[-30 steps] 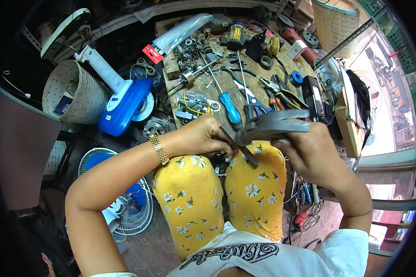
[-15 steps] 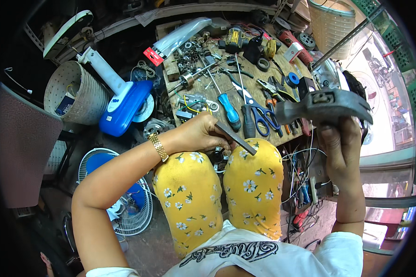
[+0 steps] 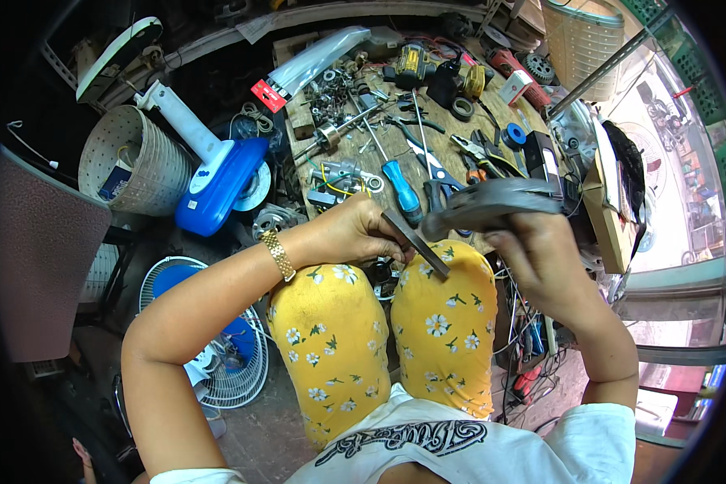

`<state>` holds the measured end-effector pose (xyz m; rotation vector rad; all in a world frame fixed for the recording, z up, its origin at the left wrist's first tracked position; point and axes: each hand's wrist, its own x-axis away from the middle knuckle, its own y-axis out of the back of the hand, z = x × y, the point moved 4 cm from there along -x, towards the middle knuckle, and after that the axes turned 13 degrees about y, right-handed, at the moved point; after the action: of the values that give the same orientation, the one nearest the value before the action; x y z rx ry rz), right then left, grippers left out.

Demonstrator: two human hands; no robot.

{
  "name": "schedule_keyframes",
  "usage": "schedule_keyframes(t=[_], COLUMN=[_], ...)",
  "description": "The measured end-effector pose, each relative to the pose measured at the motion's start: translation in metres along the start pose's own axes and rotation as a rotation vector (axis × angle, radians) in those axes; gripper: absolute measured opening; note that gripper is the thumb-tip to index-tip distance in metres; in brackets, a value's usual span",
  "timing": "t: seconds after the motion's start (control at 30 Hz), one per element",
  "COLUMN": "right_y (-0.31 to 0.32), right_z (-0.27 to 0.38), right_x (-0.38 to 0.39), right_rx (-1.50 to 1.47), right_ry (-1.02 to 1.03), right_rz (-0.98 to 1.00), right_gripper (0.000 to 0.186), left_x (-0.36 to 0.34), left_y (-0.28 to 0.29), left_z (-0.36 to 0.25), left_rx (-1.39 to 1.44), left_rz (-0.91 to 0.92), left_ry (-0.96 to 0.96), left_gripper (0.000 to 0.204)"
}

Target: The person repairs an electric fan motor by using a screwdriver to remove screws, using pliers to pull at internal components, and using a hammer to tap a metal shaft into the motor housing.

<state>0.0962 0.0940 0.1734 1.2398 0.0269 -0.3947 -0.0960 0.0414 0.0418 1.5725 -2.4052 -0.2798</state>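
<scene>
Whereas the hammer (image 3: 492, 205) hung well out to the right half a second ago, I now see it swung back inward, its face near the flat metal bar (image 3: 416, 245), with no contact that I can make out. The right hand (image 3: 547, 264) is closed round the hammer; the left hand (image 3: 356, 232) pinches the bar, whose lower end shows over the right knee (image 3: 444, 310). I judge the hammering to be mid-stroke, so steadiness matters.

I wear a white short-sleeved shirt (image 3: 597, 445) with curling black lettering (image 3: 411, 438), yellow trousers (image 3: 339, 323) with white flowers (image 3: 438, 325), and a gold-coloured link band (image 3: 277, 256) on my left wrist (image 3: 300, 252).
</scene>
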Motion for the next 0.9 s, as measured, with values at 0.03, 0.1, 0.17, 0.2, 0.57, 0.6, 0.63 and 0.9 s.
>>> schedule_keyframes(t=[0.03,0.1,0.17,0.2,0.57,0.6,0.63,0.9], right_y=[-0.005,-0.003,0.008,0.024,0.033,0.038,0.043,0.034], right_z=[0.002,0.004,0.01,0.023,0.012,0.01,0.009,0.005], right_x=[-0.004,-0.011,-0.014,-0.017,0.018,0.024,0.032,0.055], right_rx=[-0.012,0.035,0.037,0.095,-0.158,-0.194,-0.232,-0.284], right_ry=[-0.014,0.011,0.082,0.055,-0.081,-0.137,-0.196,-0.301], right_rz=[0.061,0.103,-0.016,0.014,-0.301,-0.357,-0.418,-0.388], right_gripper=[0.021,0.02,0.019,0.014,0.024,0.023,0.022,0.022], left_x=[0.0,-0.001,-0.003,0.0,0.0,0.0,0.0,-0.002], left_y=[0.0,-0.002,-0.002,-0.002,-0.001,-0.002,-0.002,-0.006], left_z=[-0.001,0.002,0.003,0.005,0.001,0.005,0.011,-0.001], left_rx=[-0.018,-0.032,-0.036,-0.031,0.105,0.18,0.175,0.03], left_rz=[0.004,-0.02,-0.038,-0.051,-0.013,-0.015,-0.001,0.045], left_ry=[0.012,-0.036,-0.077,-0.084,-0.015,-0.02,0.016,-0.037], left_gripper=[0.016,0.016,0.015,0.015,0.015,0.016,0.017,0.018])
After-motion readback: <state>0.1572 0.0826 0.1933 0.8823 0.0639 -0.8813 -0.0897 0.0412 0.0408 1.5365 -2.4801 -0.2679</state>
